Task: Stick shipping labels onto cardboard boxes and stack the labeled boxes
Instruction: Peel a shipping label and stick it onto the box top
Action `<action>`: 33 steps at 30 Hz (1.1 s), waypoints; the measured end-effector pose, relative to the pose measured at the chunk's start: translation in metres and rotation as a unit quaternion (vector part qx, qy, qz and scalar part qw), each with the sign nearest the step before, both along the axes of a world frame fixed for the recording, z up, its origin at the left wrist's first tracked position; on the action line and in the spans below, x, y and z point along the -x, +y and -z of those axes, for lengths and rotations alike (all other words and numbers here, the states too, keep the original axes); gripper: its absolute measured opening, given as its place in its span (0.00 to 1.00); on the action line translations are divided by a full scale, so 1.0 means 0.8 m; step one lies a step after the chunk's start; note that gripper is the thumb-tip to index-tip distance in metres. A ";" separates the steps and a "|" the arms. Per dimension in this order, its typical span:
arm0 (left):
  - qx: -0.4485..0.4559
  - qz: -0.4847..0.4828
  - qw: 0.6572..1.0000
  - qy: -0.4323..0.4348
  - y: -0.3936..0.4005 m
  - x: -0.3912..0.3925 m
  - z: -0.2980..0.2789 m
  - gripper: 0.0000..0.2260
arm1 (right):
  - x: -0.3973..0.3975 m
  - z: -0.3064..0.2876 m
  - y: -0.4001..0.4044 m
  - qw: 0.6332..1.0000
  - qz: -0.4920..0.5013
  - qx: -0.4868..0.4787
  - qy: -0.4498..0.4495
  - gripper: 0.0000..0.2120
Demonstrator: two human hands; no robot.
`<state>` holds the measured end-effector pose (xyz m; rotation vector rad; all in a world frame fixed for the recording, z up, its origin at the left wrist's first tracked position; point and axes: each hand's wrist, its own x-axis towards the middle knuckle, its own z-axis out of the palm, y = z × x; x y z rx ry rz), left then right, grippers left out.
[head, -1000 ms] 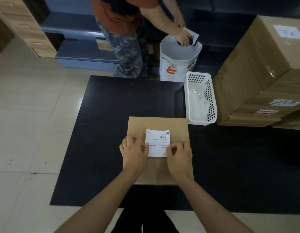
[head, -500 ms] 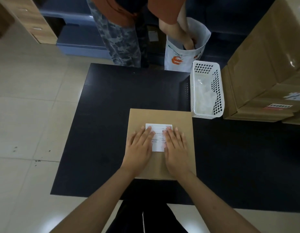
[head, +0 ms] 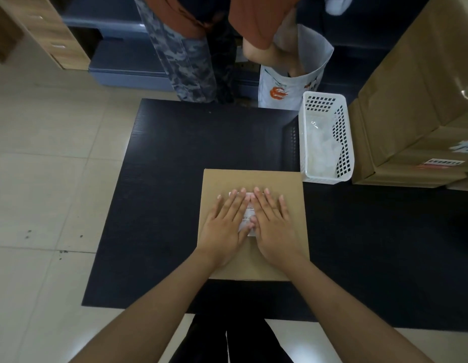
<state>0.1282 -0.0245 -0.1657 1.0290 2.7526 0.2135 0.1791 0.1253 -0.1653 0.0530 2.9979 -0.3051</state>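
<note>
A flat brown cardboard box (head: 253, 179) lies on the black table (head: 175, 179) in front of me. A white shipping label (head: 249, 214) lies on the box top, mostly hidden under my hands. My left hand (head: 226, 224) presses flat on the label's left part, fingers straight. My right hand (head: 273, 222) presses flat on its right part, fingers straight. The two hands lie side by side, index fingers nearly touching.
A white perforated basket (head: 325, 142) with clear plastic inside stands right of the box. Large cardboard boxes (head: 416, 100) are stacked at the far right. Across the table another person (head: 191, 48) reaches into a white bag (head: 293, 82).
My hands went from pinching the label's lower corners to lying flat on it, then slid up over it. The person opposite pushed an arm deeper into the bag.
</note>
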 end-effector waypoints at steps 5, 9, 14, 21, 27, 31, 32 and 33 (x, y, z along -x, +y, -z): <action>0.007 -0.186 0.982 0.024 -0.004 -0.009 0.003 0.28 | -0.008 0.002 -0.007 0.988 0.150 -0.018 0.016 0.29; -0.015 -0.232 0.972 0.017 -0.003 -0.014 0.004 0.28 | -0.011 0.003 -0.006 0.978 0.203 -0.035 0.011 0.30; -0.111 -0.009 0.994 -0.003 -0.017 -0.014 0.002 0.26 | -0.021 0.003 -0.004 0.996 0.036 0.054 0.061 0.26; -0.021 0.040 0.998 0.039 -0.020 -0.032 0.014 0.27 | -0.035 0.008 -0.006 0.998 -0.030 -0.038 0.027 0.27; -0.030 -0.267 0.963 0.033 -0.020 -0.058 0.010 0.28 | -0.053 0.006 -0.010 0.979 0.195 -0.034 0.038 0.27; -0.080 -0.216 0.973 -0.001 -0.026 -0.054 -0.001 0.28 | -0.054 0.003 -0.010 0.984 0.173 -0.001 0.043 0.27; -0.101 -0.135 0.986 -0.006 -0.031 -0.056 -0.004 0.27 | -0.056 0.000 -0.010 0.991 0.126 0.023 0.046 0.27; -0.103 -0.035 0.994 -0.004 -0.036 -0.059 -0.002 0.26 | -0.062 -0.002 -0.011 0.997 0.052 0.033 0.041 0.28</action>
